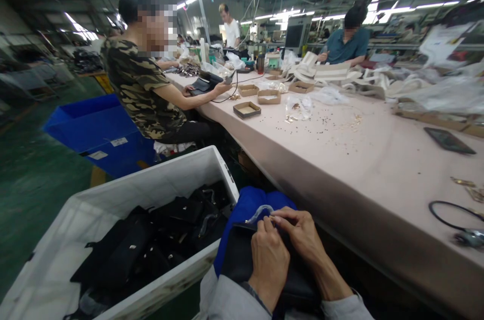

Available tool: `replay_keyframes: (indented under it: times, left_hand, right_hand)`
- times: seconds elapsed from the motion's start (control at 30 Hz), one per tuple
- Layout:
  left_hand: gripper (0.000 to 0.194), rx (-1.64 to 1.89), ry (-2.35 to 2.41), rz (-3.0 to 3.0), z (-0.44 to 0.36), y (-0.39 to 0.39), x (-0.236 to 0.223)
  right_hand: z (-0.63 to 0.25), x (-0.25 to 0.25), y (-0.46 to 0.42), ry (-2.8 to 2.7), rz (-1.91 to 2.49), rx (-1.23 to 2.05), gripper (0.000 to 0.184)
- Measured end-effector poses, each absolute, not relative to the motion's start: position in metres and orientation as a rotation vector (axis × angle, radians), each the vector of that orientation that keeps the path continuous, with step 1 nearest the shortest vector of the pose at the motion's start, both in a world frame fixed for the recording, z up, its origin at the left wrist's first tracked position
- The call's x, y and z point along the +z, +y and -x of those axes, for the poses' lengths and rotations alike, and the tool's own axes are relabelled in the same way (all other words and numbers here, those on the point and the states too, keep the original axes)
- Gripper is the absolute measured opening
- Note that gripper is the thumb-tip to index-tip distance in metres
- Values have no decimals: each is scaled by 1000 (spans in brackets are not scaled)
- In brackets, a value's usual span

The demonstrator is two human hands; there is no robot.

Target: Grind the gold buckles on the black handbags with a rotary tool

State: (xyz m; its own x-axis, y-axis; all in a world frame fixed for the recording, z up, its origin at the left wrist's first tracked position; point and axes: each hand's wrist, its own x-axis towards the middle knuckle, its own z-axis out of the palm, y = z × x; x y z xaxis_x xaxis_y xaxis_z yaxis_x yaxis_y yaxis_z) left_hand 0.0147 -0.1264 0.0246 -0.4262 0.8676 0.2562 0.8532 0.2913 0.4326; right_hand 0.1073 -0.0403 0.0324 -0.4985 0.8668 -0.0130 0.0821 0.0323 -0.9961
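Observation:
A black handbag rests on my lap, over blue cloth. My left hand is closed at the bag's upper edge, its fingers curled over. Close against it, my right hand pinches with thumb and forefinger at a small gold metal fitting, mostly covered by fingertips. A strip in clear plastic wrap arches up just beyond my fingers. To the left, a white bin holds several black bags with metal clasps.
The long table runs along my right, with small cardboard trays, scattered small parts, a phone and a black-corded tool. A co-worker in camouflage sits ahead by a blue bin. Another person works across the table.

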Motion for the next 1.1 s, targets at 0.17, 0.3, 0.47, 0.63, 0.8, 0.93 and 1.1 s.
replay_keyframes:
  times: [0.17,0.3,0.47,0.63,0.8,0.93,1.1]
  left_hand:
    - [35,740,2495,-1710,-17,-126,22]
    - [36,718,2508,-1762,-19,-126,21]
    - [37,656,2534,-1799,-21,-127,21]
    - [42,560,2520,-1869,-22,-126,21]
    - [48,477,2520,-1926,-21,-125,15]
    - [48,480,2498,-1936,-20,-125,13]
    - [49,507,2471,-1927,-18,-126,15]
  right_hand:
    - [-115,31,-32,-1778,837,1585,21]
    - [-122,34,-22,-1895,704,1632,21]
    - [-126,35,-11,-1923,578,1703,20]
    - [-128,33,-7,-1885,573,1735,20]
    - [-129,30,-9,-1855,558,1714,20]
    - [-130,27,-9,-1823,541,1729,20]
    - [-132,26,-5,-1786,547,1755,20]
